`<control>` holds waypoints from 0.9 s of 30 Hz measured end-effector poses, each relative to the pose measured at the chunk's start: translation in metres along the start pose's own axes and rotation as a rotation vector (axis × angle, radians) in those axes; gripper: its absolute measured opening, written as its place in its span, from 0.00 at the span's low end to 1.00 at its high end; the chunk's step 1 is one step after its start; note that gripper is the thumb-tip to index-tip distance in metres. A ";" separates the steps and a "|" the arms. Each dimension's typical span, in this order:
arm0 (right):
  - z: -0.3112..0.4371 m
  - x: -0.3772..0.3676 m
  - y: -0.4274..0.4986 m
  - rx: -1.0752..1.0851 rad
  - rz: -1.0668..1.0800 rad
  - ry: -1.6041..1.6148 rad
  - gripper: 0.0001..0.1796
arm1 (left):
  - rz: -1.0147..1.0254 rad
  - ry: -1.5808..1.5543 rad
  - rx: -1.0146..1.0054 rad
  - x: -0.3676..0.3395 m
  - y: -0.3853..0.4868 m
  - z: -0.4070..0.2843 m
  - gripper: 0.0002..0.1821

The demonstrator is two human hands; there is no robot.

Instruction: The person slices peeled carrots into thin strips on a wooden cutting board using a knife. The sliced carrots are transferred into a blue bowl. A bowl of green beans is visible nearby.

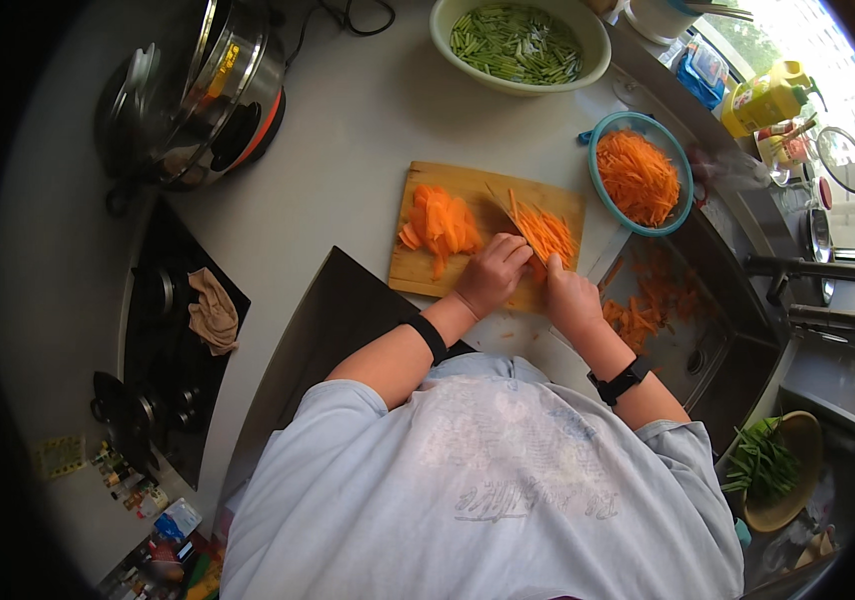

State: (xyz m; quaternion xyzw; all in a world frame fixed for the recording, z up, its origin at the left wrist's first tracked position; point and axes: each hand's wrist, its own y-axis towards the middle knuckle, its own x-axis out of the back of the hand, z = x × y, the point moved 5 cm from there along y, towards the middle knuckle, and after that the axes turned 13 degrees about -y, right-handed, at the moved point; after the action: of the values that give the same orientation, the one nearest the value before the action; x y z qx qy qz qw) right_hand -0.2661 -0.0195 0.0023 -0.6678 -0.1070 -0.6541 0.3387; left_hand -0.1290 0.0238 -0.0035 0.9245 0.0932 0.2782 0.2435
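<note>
A wooden cutting board [427,282] lies on the counter before me. My right hand [574,300] grips a kitchen knife [511,217], whose handle is hidden in the fist. The blade slants across the board, pointing away from me. Curled close against the blade's left side is my left hand [493,271], its fingertips pressing down on carrot slices mostly hidden beneath them. To the right of the blade rests a heap of carrot shreds [550,234]. Thin carrot slices [439,221] are piled on the board's left half.
A blue-rimmed basket [601,196] of shredded carrot stands beyond the board, beside the sink [735,360] with carrot peelings [641,311]. Farther back is a basin [446,56] of cut green stems in water. Leftward are a steel pot [229,90] and a black cooktop [172,330] with a cloth [212,311].
</note>
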 end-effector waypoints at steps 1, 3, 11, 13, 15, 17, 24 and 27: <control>-0.003 0.001 0.001 -0.023 0.014 0.000 0.13 | -0.001 0.003 -0.010 0.000 0.001 0.000 0.13; -0.005 0.008 -0.009 -0.011 0.017 0.025 0.13 | -0.015 0.020 -0.027 0.001 0.000 -0.001 0.13; -0.012 0.014 -0.050 -0.070 0.165 0.039 0.12 | -0.007 0.056 -0.013 -0.001 -0.004 0.001 0.12; -0.006 0.007 -0.032 -0.047 0.078 0.014 0.13 | -0.011 0.033 -0.008 -0.001 -0.004 0.001 0.12; -0.001 0.000 -0.015 -0.033 0.014 -0.001 0.14 | -0.011 -0.011 -0.003 -0.001 -0.003 0.002 0.12; 0.002 -0.001 -0.005 -0.023 -0.035 0.014 0.14 | -0.013 0.018 -0.010 0.000 -0.003 0.001 0.11; -0.009 0.014 -0.043 -0.060 0.110 0.053 0.13 | 0.038 0.046 0.009 -0.001 -0.005 0.002 0.11; -0.012 0.013 -0.050 -0.054 0.141 0.037 0.12 | 0.007 0.036 -0.009 -0.001 -0.005 0.003 0.12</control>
State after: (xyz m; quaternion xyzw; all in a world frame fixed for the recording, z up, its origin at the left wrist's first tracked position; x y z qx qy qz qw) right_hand -0.3034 0.0067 0.0287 -0.6704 -0.0355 -0.6436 0.3676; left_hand -0.1288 0.0262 -0.0085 0.9185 0.0933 0.2962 0.2449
